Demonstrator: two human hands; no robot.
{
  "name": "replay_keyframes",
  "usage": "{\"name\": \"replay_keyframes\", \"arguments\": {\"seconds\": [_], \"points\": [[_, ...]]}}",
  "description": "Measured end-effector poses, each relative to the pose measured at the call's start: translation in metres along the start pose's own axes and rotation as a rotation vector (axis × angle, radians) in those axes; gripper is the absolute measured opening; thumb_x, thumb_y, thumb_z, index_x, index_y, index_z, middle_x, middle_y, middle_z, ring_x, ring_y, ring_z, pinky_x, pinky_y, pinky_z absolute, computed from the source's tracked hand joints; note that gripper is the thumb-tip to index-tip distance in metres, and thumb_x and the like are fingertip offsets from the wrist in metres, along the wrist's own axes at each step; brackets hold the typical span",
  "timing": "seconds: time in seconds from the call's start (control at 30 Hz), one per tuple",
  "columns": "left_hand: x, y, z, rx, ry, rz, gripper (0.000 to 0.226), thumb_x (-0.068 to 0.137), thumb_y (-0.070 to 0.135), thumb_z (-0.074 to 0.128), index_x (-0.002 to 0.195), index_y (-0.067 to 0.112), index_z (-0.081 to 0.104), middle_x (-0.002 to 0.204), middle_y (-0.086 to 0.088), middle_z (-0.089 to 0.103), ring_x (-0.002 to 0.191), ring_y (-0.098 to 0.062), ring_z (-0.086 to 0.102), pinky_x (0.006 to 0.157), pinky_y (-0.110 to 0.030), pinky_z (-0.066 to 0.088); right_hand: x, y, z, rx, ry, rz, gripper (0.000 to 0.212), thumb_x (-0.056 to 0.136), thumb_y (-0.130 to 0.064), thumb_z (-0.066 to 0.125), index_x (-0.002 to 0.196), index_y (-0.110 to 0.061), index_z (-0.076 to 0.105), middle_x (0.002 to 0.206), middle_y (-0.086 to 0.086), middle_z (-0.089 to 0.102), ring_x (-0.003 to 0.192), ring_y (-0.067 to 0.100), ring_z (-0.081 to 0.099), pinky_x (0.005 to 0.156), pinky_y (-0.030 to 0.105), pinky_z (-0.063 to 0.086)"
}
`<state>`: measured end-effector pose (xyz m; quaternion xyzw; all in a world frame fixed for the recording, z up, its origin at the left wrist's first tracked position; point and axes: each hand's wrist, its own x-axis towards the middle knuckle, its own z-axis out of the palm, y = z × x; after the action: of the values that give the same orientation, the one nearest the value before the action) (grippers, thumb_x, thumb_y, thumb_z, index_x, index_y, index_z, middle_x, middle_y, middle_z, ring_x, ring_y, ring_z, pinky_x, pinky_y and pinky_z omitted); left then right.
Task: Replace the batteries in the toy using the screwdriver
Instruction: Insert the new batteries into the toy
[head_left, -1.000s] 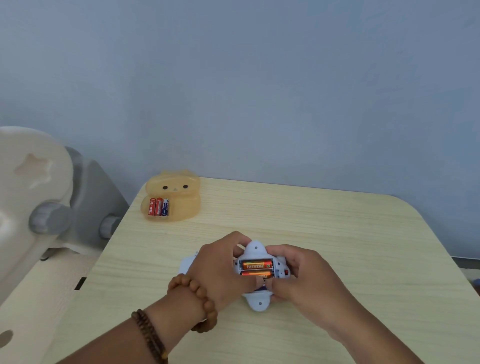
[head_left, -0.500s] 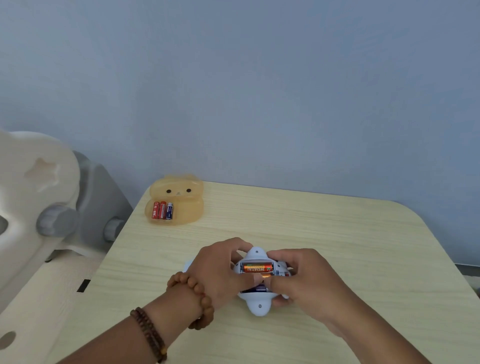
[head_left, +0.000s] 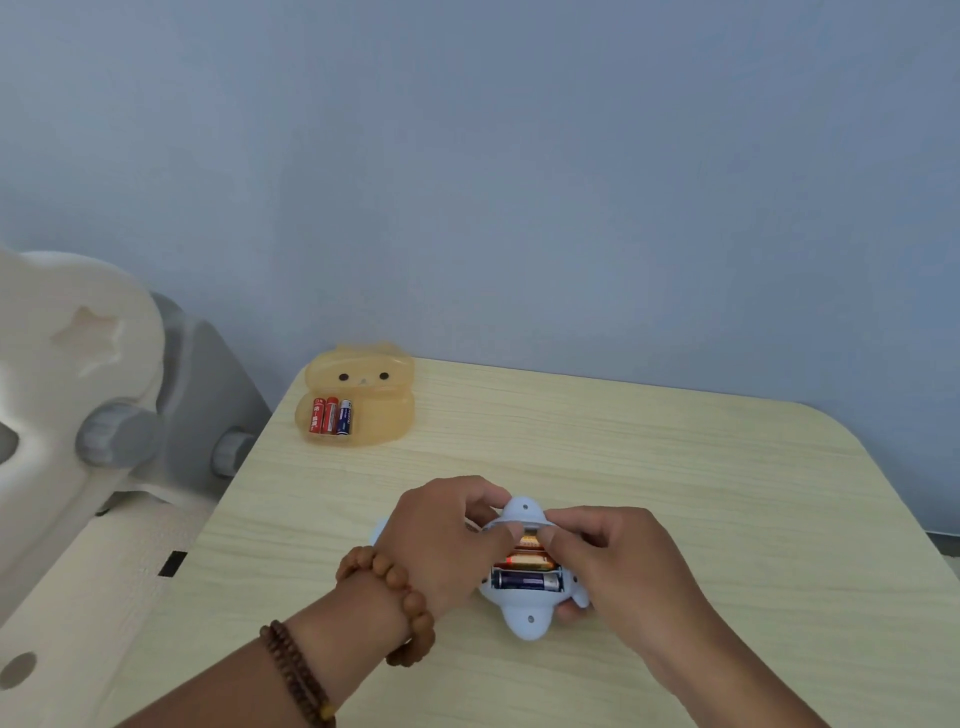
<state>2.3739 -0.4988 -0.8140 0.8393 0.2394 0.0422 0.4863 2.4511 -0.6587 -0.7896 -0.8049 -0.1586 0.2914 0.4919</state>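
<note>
Pale blue plastic toy (head_left: 530, 621) is underside up at the middle of the near edge of the light wood-grain table (head_left: 701, 467), battery bay open. Left hand (head_left: 441, 540) grips the toy's left side, fingers curled over its far lobe. Right hand (head_left: 618, 566) curls round the right side with fingers tucked under, so cannot tell if the toy rests flat. Fingertips (head_left: 511, 531) of both hands meet over the far slot on a mostly hidden battery; going in or coming out, cannot tell. Orange battery (head_left: 524, 561) is in the middle slot and dark blue battery (head_left: 524, 580) in the near slot, both look seated. Step, my read: working the far-slot cell. To do it well, pin the toy steady with the left hand, move one end of the cell first, check polarity, and don't knock the neighbours loose. Translucent orange bear-shaped tray (head_left: 379, 415) sits at the far left corner holding three spare batteries (head_left: 331, 415), two red and one blue, well apart from the toy. Blue-grey wall (head_left: 519, 182) is behind the far edge, and a cream and grey plastic chair (head_left: 78, 364) is off the left edge. Brown bead bracelets (head_left: 410, 603) are on the left wrist.
</note>
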Motion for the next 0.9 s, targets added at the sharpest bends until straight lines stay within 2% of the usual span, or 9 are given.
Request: {"name": "replay_keyframes", "arguments": {"seconds": [0.17, 0.3, 0.4, 0.53, 0.6, 0.67, 0.73, 0.8, 0.9], "points": [[-0.002, 0.004, 0.002, 0.023, 0.064, -0.006, 0.018, 0.084, 0.027, 0.072, 0.100, 0.034, 0.071, 0.086, 0.013, 0.071, 0.076, 0.000, 0.067, 0.057, -0.010, 0.048, 0.001, 0.001, 0.003, -0.027, 0.029, -0.001, 0.020, 0.095, -0.018, 0.063, 0.100, -0.024, 0.081, 0.081, 0.001, 0.079, 0.060, 0.008, 0.073, 0.052, 0.022, 0.056], [-0.004, 0.007, -0.005, 0.034, 0.030, -0.014, 0.019, 0.084, 0.029, 0.071, 0.103, 0.034, 0.069, 0.087, 0.013, 0.070, 0.077, 0.000, 0.066, 0.061, -0.014, 0.053, -0.007, -0.003, -0.002, 0.097, -0.110, 0.015, 0.026, 0.095, -0.011, 0.063, 0.097, -0.029, 0.081, 0.083, 0.001, 0.079, 0.063, 0.004, 0.070, 0.062, 0.024, 0.058], [-0.007, 0.014, -0.018, 0.050, 0.026, -0.017, 0.023, 0.087, 0.038, 0.069, 0.108, 0.030, 0.064, 0.095, 0.013, 0.067, 0.085, 0.001, 0.065, 0.065, -0.009, 0.051, -0.008, 0.003, -0.002, 0.045, -0.119, 0.010, 0.035, 0.086, -0.002, 0.069, 0.103, -0.031, 0.080, 0.087, -0.001, 0.080, 0.067, 0.006, 0.070, 0.066, 0.027, 0.059], [-0.004, 0.015, -0.067, 0.178, 0.190, 0.135, 0.018, 0.088, 0.035, 0.068, 0.105, 0.028, 0.066, 0.097, 0.013, 0.066, 0.088, 0.001, 0.062, 0.072, -0.006, 0.044, -0.006, 0.005, -0.001, 0.034, -0.100, 0.012, 0.036, 0.086, -0.001, 0.070, 0.110, -0.026, 0.077, 0.088, -0.002, 0.080, 0.068, 0.007, 0.072, 0.063, 0.022, 0.057], [-0.003, 0.003, -0.090, 0.312, 0.146, 0.165, 0.034, 0.084, 0.039, 0.071, 0.115, 0.034, 0.059, 0.110, 0.017, 0.059, 0.098, -0.001, 0.058, 0.078, -0.011, 0.043, -0.007, 0.004, 0.000, 0.031, -0.113, 0.000, 0.035, 0.086, -0.001, 0.070, 0.110, -0.026, 0.077, 0.091, 0.000, 0.080, 0.074, 0.009, 0.075, 0.062, 0.022, 0.058], [-0.005, -0.012, -0.098, 0.469, -0.056, 0.097, 0.065, 0.078, 0.051, 0.073, 0.134, 0.036, 0.045, 0.127, 0.019, 0.045, 0.115, -0.002, 0.047, 0.092, -0.016, 0.040, -0.008, 0.002, 0.002, 0.025, -0.124, -0.002, 0.035, 0.087, -0.001, 0.070, 0.105, -0.030, 0.077, 0.090, -0.001, 0.080, 0.072, 0.008, 0.074, 0.063, 0.022, 0.058], [-0.010, -0.020, -0.093, 0.603, -0.206, 0.033, 0.089, 0.072, 0.062, 0.072, 0.145, 0.033, 0.030, 0.134, 0.017, 0.033, 0.125, -0.006, 0.035, 0.104, -0.025, 0.037, -0.007, 0.002, 0.003, 0.003, -0.119, -0.007, 0.034, 0.087, -0.001, 0.069, 0.101, -0.031, 0.079, 0.087, -0.002, 0.080, 0.068, 0.006, 0.072, 0.062, 0.021, 0.057], [-0.010, -0.023, -0.083, 0.673, -0.210, 0.020, 0.094, 0.069, 0.069, 0.068, 0.146, 0.031, 0.029, 0.130, 0.015, 0.031, 0.123, -0.008, 0.034, 0.104, -0.029, 0.040, -0.008, 0.001, 0.004, -0.018, -0.110, -0.018, 0.034, 0.086, -0.001, 0.068, 0.099, -0.030, 0.079, 0.085, -0.001, 0.079, 0.065, 0.005, 0.070, 0.060, 0.020, 0.055], [-0.007, -0.018, -0.066, 0.707, -0.100, -0.045, 0.076, 0.072, 0.074, 0.060, 0.131, 0.028, 0.043, 0.116, 0.008, 0.038, 0.107, -0.012, 0.045, 0.093, -0.031, 0.046, -0.007, 0.002, 0.005, -0.023, -0.099, -0.020, 0.033, 0.086, -0.001, 0.067, 0.099, -0.029, 0.079, 0.088, 0.001, 0.079, 0.067, 0.005, 0.071, 0.060, 0.020, 0.056]]}}
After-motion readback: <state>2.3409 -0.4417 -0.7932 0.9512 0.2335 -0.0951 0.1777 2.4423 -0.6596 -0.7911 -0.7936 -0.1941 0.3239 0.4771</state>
